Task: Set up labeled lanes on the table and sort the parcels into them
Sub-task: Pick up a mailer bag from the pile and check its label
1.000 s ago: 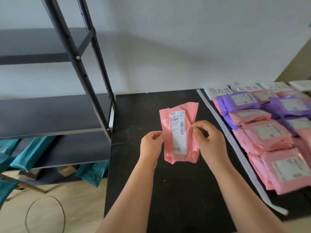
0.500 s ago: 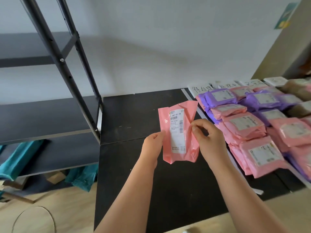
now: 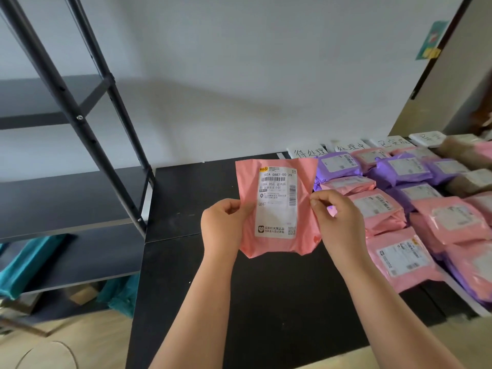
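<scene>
I hold a pink parcel [image 3: 277,243] with a white shipping label upright above the black table [image 3: 186,198], label facing me. My left hand [image 3: 221,225] grips its left edge. My right hand [image 3: 335,222] pinches its right edge between thumb and fingers. To the right, several pink and purple parcels [image 3: 399,209] lie in rows on the table. At the rows' far end stand white handwritten lane labels [image 3: 310,153].
A black metal shelving rack [image 3: 80,123] stands left of the table, with teal bags [image 3: 24,262] under its lower shelf. A white strip [image 3: 463,291] runs along the parcels at the table's right. The wall lies behind; wooden floor shows at the bottom left.
The view has swung right, showing more parcel rows. The pink parcel has been spread flatter between my hands, its label squarer to me. Both hands keep their hold.
</scene>
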The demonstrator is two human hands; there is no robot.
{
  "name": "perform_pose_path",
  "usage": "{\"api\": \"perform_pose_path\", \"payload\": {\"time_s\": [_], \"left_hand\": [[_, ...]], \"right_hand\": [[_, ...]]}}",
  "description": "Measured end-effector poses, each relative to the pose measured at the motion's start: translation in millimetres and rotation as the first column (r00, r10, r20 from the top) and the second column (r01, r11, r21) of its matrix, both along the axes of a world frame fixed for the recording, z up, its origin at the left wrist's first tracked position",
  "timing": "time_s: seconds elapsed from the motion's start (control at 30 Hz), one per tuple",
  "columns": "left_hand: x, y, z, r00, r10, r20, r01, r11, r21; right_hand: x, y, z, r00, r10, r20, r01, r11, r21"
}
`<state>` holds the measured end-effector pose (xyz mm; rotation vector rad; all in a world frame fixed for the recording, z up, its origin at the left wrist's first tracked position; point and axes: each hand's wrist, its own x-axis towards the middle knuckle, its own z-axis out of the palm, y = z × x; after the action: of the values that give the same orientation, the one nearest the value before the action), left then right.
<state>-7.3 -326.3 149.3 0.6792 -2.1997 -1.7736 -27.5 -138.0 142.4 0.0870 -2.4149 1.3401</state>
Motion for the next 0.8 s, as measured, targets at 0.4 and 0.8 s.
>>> {"api": "perform_pose_path", "payload": {"time_s": [0.4,0.8], "left_hand": [[11,1,22,0.988,0.105,-0.117,-0.106,0.994,-0.006],[15,-8,54,0.973,-0.066,-0.221,0.125,0.957,0.262]], "right_hand": [[3,-12,3,0.974,-0.093,-0.207,0.098,0.995,0.017],[10,-8,35,0.994,-0.037,-0.100,0.018,0.983,-0.185]]}}
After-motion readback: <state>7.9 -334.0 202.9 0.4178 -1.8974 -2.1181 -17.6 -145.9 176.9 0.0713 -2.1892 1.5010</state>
